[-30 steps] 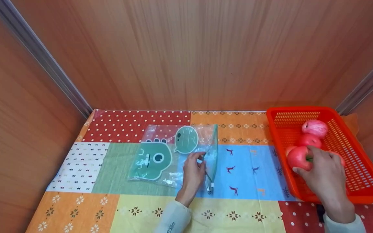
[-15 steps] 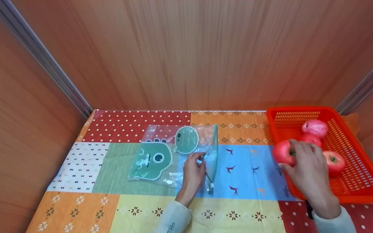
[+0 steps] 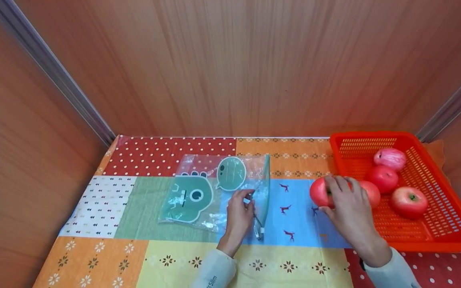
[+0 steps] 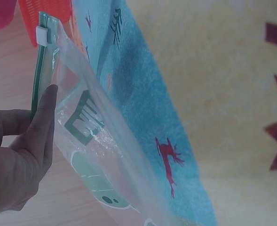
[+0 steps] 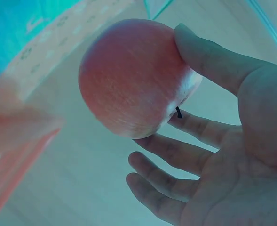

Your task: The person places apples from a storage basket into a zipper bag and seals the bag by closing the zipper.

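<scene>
- Red and smooth, one apple (image 3: 318,193) is right of the centre in the head frame, left of the rim of the orange-red basket (image 3: 434,245); it shows over the blue patch (image 3: 300,230) of the cloth, and I cannot tell how high.
- Right hand (image 3: 352,216) has thumb and fingers bent around this apple; in the right wrist view I see the stem turned to the palm side, and the two lowest fingers lie apart from the fruit.
- Left hand (image 3: 239,214) pinches the green mouth edge of a transparent bag (image 3: 192,196), at the centre of the head frame, between thumb and fingers.
- Near the white slider (image 4: 42,36) I notice two green edges apart, so a narrow gap shows.
- For moving, I see a band of blue between the bag's mouth and the held apple.
- Four other apples (image 3: 409,203) lie in the basket at right, one partly behind the right hand.
- Wooden panels (image 3: 230,72) stand behind and on both sides; the far cloth edge meets the back one.
</scene>
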### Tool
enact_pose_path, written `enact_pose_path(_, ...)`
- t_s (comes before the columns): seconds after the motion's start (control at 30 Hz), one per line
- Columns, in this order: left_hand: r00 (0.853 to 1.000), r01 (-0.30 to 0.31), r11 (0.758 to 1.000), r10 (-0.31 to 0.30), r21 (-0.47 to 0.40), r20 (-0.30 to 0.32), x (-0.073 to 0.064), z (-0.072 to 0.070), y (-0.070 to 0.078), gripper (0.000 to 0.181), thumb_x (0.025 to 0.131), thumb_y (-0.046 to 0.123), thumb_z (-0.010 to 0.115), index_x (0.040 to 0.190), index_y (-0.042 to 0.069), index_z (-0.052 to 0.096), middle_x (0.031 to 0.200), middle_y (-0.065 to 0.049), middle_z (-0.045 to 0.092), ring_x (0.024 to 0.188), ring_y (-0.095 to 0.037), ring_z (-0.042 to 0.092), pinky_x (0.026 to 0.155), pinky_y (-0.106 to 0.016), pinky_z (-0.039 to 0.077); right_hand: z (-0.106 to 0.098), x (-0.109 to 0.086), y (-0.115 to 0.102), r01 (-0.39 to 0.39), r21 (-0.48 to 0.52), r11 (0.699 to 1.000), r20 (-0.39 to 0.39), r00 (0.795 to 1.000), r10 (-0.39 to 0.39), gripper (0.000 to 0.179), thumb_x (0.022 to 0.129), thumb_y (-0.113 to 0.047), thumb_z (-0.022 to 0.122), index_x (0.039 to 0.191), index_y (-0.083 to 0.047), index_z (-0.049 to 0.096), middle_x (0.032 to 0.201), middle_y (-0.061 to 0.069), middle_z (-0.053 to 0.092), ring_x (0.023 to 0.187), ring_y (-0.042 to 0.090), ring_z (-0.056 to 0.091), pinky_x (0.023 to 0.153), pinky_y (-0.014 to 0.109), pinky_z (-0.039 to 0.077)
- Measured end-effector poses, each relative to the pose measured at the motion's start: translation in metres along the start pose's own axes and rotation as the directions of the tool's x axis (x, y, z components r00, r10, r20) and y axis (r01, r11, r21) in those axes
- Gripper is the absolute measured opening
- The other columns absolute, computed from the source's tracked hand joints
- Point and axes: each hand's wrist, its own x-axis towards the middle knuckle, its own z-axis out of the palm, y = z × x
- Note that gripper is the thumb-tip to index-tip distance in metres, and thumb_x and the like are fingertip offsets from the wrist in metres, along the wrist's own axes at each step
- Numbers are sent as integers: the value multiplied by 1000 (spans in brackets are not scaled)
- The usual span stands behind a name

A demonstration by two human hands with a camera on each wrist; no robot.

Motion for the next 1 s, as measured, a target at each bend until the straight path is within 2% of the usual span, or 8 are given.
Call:
enact_pose_path(0.17,1000,4,1000,-4,4,-9,-2,1,0,31,100,-6,65,129,2,69,115,-16,65,81,-11,61,70,-23,58,10,-1,-8,36,-18,999,5,999,-36,82,66,-12,101,136,0,61,134,28,62,125,50,51,101,67,45)
enact_pose_path(0.57,1000,-3,1000,3,-1,-14,-3,0,0,30,100,-7,65,129,1,69,115,-16,66,84,-12,62,73,-24,59,27,-1,-18,121,-97,988,-5,992,-123,84,63,-14,103,136,-1,62,129,23,63,120,44,54,97,61,51)
enact_pose_path(0.77,999,-33,999,33,7,-26,-4,0,-1,29,99,-7,66,127,-2,69,112,-18,66,84,-14,63,75,-26,60,33,-1,-22,146,-129,981,-3,989,-147,84,63,-16,103,135,-3,61,129,23,63,120,44,55,98,62,51)
enact_pose_path(1.0,999,-30,1000,30,8,-28,-4,-1,1,30,99,-7,66,128,-1,69,114,-18,66,83,-12,63,74,-24,59,41,1,-28,138,-105,985,25,990,-136,83,65,-15,102,137,-3,61,133,23,62,124,45,55,101,62,51)
